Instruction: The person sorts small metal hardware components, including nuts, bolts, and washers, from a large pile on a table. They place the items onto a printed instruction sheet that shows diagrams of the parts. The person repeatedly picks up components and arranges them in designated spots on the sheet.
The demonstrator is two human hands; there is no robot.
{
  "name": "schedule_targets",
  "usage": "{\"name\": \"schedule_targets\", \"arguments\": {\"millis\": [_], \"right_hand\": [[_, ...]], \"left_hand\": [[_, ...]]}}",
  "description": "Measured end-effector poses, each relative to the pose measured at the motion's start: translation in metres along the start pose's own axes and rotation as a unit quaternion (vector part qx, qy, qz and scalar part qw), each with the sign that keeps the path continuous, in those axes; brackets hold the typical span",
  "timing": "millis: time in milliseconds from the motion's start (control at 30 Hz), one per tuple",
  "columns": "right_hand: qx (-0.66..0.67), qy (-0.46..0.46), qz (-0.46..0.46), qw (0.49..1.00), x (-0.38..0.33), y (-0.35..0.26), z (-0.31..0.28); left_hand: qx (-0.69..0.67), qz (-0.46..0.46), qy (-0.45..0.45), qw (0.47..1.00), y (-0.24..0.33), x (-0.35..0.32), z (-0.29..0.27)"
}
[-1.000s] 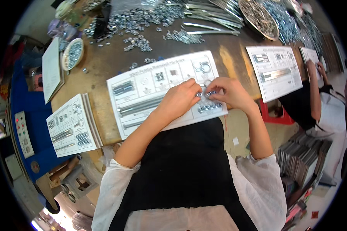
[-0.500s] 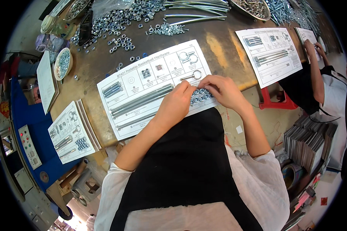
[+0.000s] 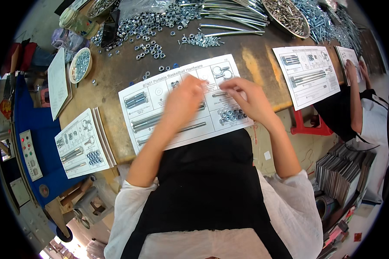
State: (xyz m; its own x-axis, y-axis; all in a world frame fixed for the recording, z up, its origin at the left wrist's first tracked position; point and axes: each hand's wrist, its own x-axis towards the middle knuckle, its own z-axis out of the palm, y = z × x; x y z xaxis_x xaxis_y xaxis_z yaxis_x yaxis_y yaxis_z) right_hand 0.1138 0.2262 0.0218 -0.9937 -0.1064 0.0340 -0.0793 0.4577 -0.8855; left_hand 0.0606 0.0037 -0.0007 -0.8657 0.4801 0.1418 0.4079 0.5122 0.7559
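A white hardware sheet (image 3: pixel 168 139) lies at the table's near edge, bearing pictures of long bolts, rings and small parts. My left hand (image 3: pixel 183 101) is over its middle, smeared by motion; its fingers and anything in them cannot be made out. Over the sheet's right side is my right hand (image 3: pixel 251 100), fingers bent and thumb apart, with nothing visible in it. Its fingertips are close to a pin shape (image 3: pixel 219 94) on the sheet. Below them sits a cluster of hex nuts (image 3: pixel 232 115); whether printed or real, I cannot tell.
Loose nuts (image 3: pixel 151 49), small screws (image 3: pixel 202 40) and long rods (image 3: pixel 233 13) are spread at the back. A bowl of screws (image 3: pixel 80 65) stands left, a metal dish (image 3: pixel 309 31) back right. Stacked sheets (image 3: pixel 80 144) lie left, another sheet (image 3: pixel 309 77) right. Another person's hands (image 3: pixel 354 71) work far right.
My left hand has moved up and left, away from my right hand, uncovering more of the nut cluster. The view has shifted slightly, so the table appears lower.
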Motion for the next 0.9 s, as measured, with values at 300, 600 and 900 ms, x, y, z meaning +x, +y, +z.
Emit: {"name": "schedule_targets", "arguments": {"millis": [300,600,900], "right_hand": [[-0.121,0.063,-0.189,0.972,0.194,0.023,0.117],[-0.178,-0.007,-0.185,0.967,0.197,0.028,0.116],[-0.171,-0.022,-0.141,0.975,0.172,0.015,0.109]], "left_hand": [[0.117,-0.059,0.076,0.988,-0.122,0.083,-0.069],[0.074,-0.089,0.104,0.988,-0.111,0.063,-0.084],[0.173,-0.056,0.101,0.978,-0.136,0.062,-0.088]]}}
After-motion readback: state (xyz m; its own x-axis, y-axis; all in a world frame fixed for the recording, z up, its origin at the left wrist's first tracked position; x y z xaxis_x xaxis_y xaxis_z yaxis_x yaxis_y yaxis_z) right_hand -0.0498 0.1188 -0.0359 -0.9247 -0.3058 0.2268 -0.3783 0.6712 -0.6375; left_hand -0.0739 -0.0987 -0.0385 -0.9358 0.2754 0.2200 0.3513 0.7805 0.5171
